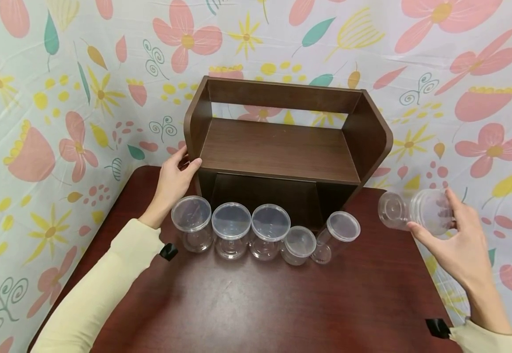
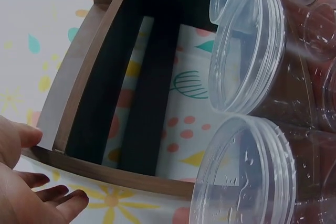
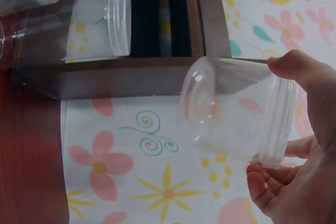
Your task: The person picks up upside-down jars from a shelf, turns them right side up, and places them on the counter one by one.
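Note:
My left hand [image 1: 173, 179] holds the left side panel of a dark brown wooden shelf [image 1: 278, 147], thumb at the front edge and fingers on the outer side. On the right, my right hand [image 1: 465, 240] grips a clear plastic jar [image 1: 415, 211] around its lid end. That jar is in the air, tipped on its side, its base towards the shelf; it looks empty in the right wrist view. Several more clear lidded jars [image 1: 231, 230] stand in a row before the shelf, with a short jar [image 1: 298, 245] and a tall narrow jar [image 1: 337, 233] at the right end.
The shelf stands at the back of a dark red-brown table [image 1: 256, 304]. A flower-print cloth [image 1: 106, 63] hangs behind and along both sides. In the left wrist view, the jar lids [image 2: 247, 51] are close in front of the shelf's lower opening.

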Demonstrator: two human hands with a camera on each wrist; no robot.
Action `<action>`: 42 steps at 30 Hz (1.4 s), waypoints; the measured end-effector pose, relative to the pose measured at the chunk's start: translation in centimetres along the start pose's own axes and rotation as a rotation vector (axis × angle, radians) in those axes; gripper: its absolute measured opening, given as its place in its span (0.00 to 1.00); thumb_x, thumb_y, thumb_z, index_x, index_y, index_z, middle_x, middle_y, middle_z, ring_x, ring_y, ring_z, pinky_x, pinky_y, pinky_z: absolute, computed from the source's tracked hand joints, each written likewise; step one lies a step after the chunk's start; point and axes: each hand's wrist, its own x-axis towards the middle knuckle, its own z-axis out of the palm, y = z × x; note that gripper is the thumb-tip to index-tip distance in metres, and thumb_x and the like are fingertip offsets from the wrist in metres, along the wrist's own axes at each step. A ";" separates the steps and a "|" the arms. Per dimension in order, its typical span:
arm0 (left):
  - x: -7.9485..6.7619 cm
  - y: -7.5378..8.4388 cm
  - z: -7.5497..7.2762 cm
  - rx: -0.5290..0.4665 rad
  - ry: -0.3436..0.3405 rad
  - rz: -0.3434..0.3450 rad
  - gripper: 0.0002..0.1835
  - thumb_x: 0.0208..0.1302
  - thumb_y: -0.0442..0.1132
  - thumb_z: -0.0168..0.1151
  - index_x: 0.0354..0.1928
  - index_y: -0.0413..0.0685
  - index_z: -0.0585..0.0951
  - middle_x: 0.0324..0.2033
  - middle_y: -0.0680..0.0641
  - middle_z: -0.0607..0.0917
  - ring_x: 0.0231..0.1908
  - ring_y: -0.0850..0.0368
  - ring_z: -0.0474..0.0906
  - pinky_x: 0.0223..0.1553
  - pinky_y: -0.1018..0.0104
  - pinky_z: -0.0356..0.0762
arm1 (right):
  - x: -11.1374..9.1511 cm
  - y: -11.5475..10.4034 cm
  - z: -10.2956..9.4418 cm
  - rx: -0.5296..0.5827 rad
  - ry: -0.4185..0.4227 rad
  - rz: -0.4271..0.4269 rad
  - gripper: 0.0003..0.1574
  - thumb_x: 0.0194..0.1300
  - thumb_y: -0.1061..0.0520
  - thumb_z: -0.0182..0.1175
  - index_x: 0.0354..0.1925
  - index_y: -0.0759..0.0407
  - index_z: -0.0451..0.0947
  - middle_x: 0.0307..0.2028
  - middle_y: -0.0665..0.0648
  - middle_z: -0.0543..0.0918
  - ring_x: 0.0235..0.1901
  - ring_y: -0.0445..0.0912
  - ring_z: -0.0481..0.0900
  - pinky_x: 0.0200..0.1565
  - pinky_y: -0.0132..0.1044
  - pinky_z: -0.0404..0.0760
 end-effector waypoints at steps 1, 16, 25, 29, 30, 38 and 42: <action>0.1 0.0 0.0 0.009 -0.004 0.001 0.32 0.75 0.40 0.63 0.75 0.35 0.68 0.66 0.33 0.76 0.66 0.40 0.74 0.66 0.51 0.73 | 0.0 0.2 0.0 -0.013 -0.011 -0.003 0.62 0.54 0.57 0.77 0.81 0.55 0.57 0.61 0.73 0.70 0.44 0.32 0.62 0.43 0.24 0.58; 0.6 -0.5 -0.3 0.098 -0.035 0.035 0.23 0.72 0.41 0.66 0.64 0.37 0.79 0.48 0.36 0.87 0.47 0.46 0.83 0.45 0.72 0.76 | 0.3 2.8 2.8 -0.089 -0.155 -0.129 0.60 0.48 0.55 0.80 0.71 0.76 0.63 0.57 0.85 0.71 0.55 0.78 0.66 0.47 0.72 0.63; 0.8 -0.7 -0.4 0.076 -0.056 0.012 0.27 0.72 0.39 0.67 0.69 0.36 0.76 0.56 0.35 0.84 0.56 0.43 0.82 0.56 0.50 0.80 | -0.2 4.0 5.3 -0.099 -0.217 -0.161 0.60 0.45 0.56 0.82 0.69 0.77 0.64 0.54 0.84 0.72 0.52 0.76 0.68 0.47 0.68 0.64; 0.7 -0.6 -0.5 0.090 -0.056 0.012 0.27 0.72 0.40 0.67 0.69 0.37 0.76 0.56 0.36 0.85 0.55 0.43 0.83 0.56 0.51 0.80 | -0.5 4.7 6.4 -0.092 -0.225 -0.187 0.60 0.41 0.59 0.83 0.67 0.79 0.65 0.55 0.86 0.72 0.51 0.78 0.68 0.47 0.69 0.65; 0.7 -0.6 -0.5 0.095 -0.058 0.013 0.27 0.72 0.40 0.67 0.69 0.37 0.76 0.56 0.36 0.85 0.55 0.43 0.83 0.56 0.51 0.80 | -0.5 4.8 6.7 -0.092 -0.225 -0.197 0.60 0.41 0.59 0.83 0.67 0.80 0.66 0.54 0.87 0.72 0.50 0.79 0.68 0.47 0.69 0.65; 0.8 -0.9 -0.6 0.101 -0.059 0.003 0.29 0.72 0.40 0.67 0.70 0.36 0.74 0.58 0.35 0.83 0.57 0.41 0.82 0.57 0.48 0.80 | -1.1 5.6 8.5 -0.112 -0.230 -0.232 0.58 0.39 0.59 0.83 0.64 0.82 0.68 0.49 0.86 0.76 0.47 0.78 0.73 0.43 0.68 0.70; 0.8 -1.0 -0.7 0.098 -0.059 0.001 0.30 0.72 0.41 0.67 0.71 0.36 0.73 0.61 0.35 0.82 0.59 0.41 0.81 0.58 0.48 0.79 | -1.7 6.0 9.4 -0.093 -0.264 -0.191 0.58 0.41 0.58 0.83 0.65 0.82 0.66 0.49 0.86 0.76 0.48 0.78 0.72 0.44 0.66 0.70</action>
